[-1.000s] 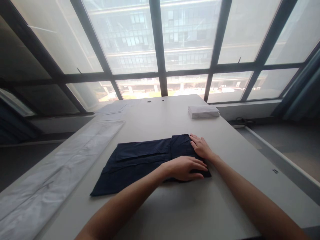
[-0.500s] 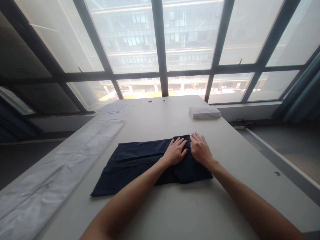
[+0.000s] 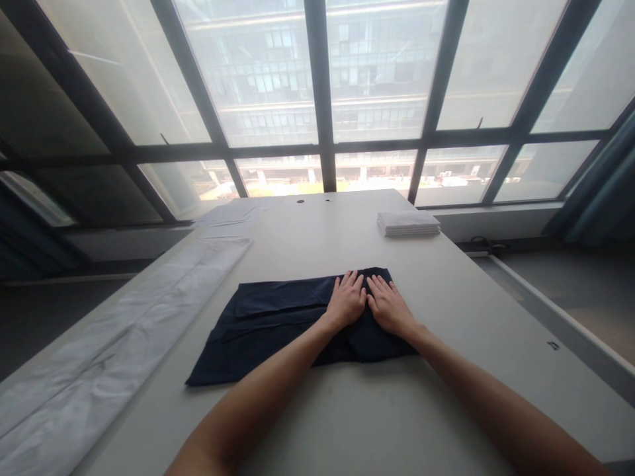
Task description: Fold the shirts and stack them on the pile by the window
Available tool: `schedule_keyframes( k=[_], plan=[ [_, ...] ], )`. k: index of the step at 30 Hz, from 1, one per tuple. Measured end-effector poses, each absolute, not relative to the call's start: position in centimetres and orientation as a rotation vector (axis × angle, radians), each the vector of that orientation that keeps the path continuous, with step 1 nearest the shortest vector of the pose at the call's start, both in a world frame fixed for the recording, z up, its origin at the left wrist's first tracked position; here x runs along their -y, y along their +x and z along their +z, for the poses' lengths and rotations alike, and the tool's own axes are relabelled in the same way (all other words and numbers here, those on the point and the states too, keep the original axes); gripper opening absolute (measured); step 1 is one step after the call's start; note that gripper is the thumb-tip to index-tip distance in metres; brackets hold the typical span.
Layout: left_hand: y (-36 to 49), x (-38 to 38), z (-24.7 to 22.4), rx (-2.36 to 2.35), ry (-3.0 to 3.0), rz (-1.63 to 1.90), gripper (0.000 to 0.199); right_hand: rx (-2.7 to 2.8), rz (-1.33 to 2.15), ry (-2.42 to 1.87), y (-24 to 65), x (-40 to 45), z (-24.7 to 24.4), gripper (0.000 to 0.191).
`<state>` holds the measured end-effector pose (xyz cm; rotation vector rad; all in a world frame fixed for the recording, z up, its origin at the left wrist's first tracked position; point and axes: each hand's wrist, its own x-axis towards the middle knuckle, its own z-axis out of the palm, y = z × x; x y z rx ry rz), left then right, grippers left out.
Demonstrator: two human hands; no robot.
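Observation:
A dark navy cloth [image 3: 278, 314] lies on the white table in front of me, its right end folded over on itself into a thicker layer. My left hand [image 3: 347, 299] rests flat on the cloth near the fold, fingers slightly spread. Close beside it, my right hand [image 3: 389, 305] presses flat on the folded part with its fingers stretched out. The two hands almost touch at the thumbs. Creases run lengthwise along the left part of the cloth. My forearms hide some of its near edge.
Long white fabric [image 3: 124, 337] lies along the table's left side, with white sheets [image 3: 225, 218] beyond it. A folded white stack [image 3: 408, 223] sits at the back right. The white table [image 3: 317, 238] reaches toward large windows. A small dark mark [image 3: 553, 345] is near the right edge.
My right hand has slid left from the cloth's far right corner onto the folded part, closer to my left hand. My left hand has hardly moved. The view has shifted slightly.

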<state>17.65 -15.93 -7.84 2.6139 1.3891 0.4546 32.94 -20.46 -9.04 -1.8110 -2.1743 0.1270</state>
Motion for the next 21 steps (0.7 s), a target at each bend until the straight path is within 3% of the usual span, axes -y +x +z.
schedule_keyframes(
  k=[21],
  plan=[
    [17.6,15.8,-8.3,-1.461,2.611,0.356,0.054,2.132,0.038,-1.751,32.2,21.6,-8.1,0.056]
  ],
)
